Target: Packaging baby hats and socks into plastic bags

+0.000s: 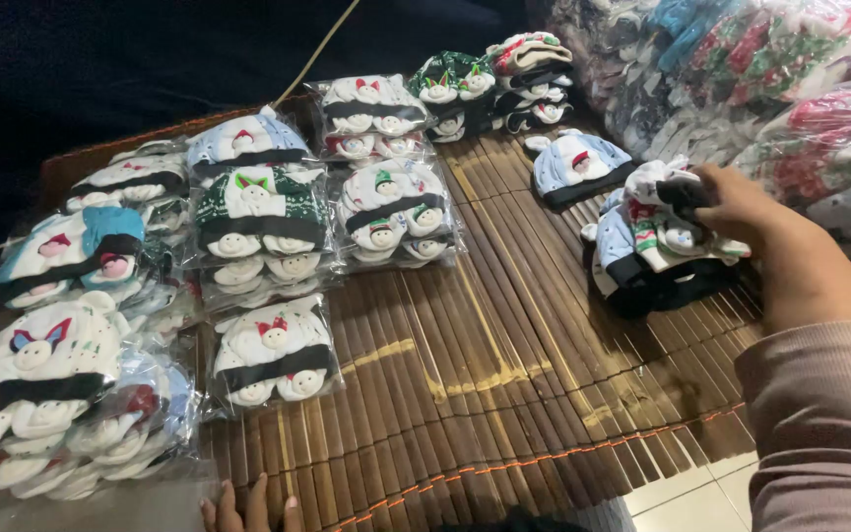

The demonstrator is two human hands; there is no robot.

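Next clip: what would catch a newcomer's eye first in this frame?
Clear bags of small knitted hats with snowman faces lie in rows over the left half of a brown slatted mat. At right, the right hand rests on a loose pile of hats. The left hand shows only its fingertips at the bottom edge.

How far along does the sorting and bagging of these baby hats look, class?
Done: many clear bags of hats lie in rows on the slatted mat. In hand: the right hand grips the top of a loose stack of hats. Left: one loose blue hat unbagged; the left hand rests at the mat's edge.
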